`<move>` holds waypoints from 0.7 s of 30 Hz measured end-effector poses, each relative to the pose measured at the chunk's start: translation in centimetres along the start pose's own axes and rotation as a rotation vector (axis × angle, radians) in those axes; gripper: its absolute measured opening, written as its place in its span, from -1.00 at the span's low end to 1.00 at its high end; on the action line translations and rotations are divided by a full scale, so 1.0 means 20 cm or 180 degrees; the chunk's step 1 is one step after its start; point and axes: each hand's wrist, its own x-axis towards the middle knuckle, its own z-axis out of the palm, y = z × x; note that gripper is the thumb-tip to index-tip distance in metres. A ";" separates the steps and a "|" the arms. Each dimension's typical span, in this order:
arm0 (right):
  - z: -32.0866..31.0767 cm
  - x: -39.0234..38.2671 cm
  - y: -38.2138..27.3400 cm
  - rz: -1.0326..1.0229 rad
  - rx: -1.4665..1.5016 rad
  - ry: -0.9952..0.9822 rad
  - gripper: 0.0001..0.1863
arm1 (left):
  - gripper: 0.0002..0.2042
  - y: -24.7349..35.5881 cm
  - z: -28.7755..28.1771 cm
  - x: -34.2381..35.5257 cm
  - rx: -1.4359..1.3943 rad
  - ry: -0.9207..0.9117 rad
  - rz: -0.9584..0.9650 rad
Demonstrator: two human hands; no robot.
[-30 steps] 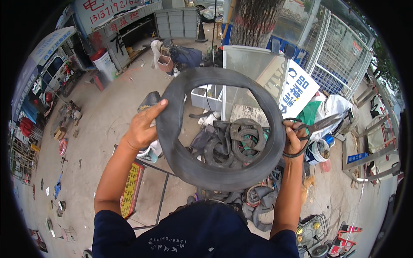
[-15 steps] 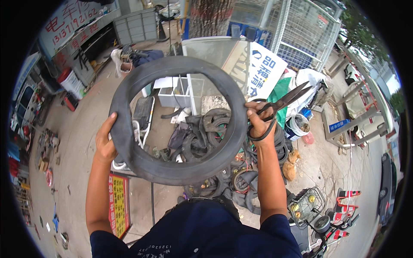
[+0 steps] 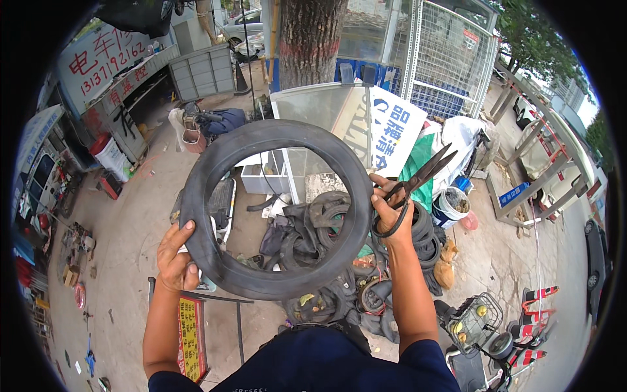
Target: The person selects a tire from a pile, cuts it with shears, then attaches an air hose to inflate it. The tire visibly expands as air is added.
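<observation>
Raised in front of me is a smooth black rubber inner tube [image 3: 281, 285], a wide ring seen face-on. My left hand [image 3: 175, 258] is at its lower left edge, fingers bent, with a fingertip against the rubber. At the opposite side, my right hand [image 3: 394, 212] pinches the tube's edge between thumb and fingers. That same hand also carries large dark scissors [image 3: 428, 173], its fingers about the handle loops. The blades point up and right, away from the tube and slightly apart. Through the ring and below it shows a heap of old tyres and tubes [image 3: 304, 242].
An orange cat [image 3: 445, 264] lies right of the heap, near a white bucket [image 3: 450, 206]. A scooter with a wire basket [image 3: 473, 317] stands lower right. Glass panels [image 3: 320, 121] lean before a tree trunk [image 3: 310, 42]. A red and yellow sign [image 3: 192, 336] is lower left.
The inner tube sits lower in view and looks slightly smaller. My left hand has slid lower along its edge, with its fingers more bent. The right hand keeps the tube and scissors.
</observation>
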 end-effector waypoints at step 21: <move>-0.04 0.01 0.03 0.0316 0.0364 0.0087 -0.71 | -0.29 0.17 0.15 0.20 -0.2802 0.1067 -0.3590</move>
